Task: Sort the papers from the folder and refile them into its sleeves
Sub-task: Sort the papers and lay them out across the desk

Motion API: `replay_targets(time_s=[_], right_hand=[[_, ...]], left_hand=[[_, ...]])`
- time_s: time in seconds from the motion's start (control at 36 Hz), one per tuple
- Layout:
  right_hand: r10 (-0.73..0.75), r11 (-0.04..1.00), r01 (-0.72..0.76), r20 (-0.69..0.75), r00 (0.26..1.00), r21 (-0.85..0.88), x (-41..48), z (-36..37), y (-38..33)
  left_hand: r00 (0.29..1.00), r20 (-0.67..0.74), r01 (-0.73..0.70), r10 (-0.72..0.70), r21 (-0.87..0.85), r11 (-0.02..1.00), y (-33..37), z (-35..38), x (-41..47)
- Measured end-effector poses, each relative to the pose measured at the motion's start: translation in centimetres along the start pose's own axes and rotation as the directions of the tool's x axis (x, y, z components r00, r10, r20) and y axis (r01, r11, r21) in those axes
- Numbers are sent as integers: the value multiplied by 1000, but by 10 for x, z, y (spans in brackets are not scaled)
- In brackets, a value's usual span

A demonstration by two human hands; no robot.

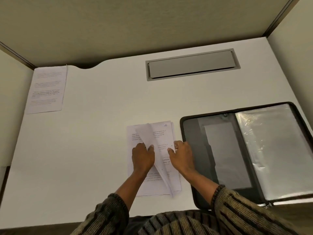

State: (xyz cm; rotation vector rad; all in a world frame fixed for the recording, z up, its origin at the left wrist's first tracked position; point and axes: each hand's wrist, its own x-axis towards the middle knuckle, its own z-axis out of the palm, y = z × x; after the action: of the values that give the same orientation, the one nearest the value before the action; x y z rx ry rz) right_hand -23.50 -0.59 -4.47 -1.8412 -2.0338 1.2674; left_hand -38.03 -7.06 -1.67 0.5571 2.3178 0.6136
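Note:
A stack of printed papers (165,133) lies on the white desk in front of me, the top visible sheet marked "4". My left hand (143,157) holds a sheet (145,133) lifted and curled up off the stack. My right hand (182,155) rests on the stack's right edge, fingers pinching the sheets there. To the right an open black zip folder (199,150) lies flat, its clear plastic sleeves (271,150) on the right half. A single printed sheet (47,89) lies apart at the far left of the desk.
A grey cable hatch (192,64) is set into the white desk (94,133) at the back. Beige partition walls close in the desk on the left, back and right. The desk's front edge runs just above my striped sleeves.

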Motion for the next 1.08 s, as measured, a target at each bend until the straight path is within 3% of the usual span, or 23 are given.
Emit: replay_targets(time_s=[0.08,0.22,0.33,0.5,0.89,1.08], right_hand=[[35,999,-36,30,999,30,5,-2,-4],[120,965,-134,77,990,226,9,-2,-7],[29,957,-60,112,993,282,5,0,-9],[-29,846,-86,205,978,527,-7,-3,-16],[-62,843,-72,228,972,534,-7,-5,-20],[-20,718,-221,337,941,660,-16,-14,-18]], left_hand=[[1000,-14,-16,16,-9,1000,-2,0,0],[1000,17,9,-8,-35,999,-2,-3,0],[1000,26,-7,9,-68,998,4,-5,-3],[999,1,-47,47,-87,995,9,-1,-9],[997,75,-24,30,-81,996,13,-9,-14],[996,90,21,-3,-195,981,6,-12,-12]])
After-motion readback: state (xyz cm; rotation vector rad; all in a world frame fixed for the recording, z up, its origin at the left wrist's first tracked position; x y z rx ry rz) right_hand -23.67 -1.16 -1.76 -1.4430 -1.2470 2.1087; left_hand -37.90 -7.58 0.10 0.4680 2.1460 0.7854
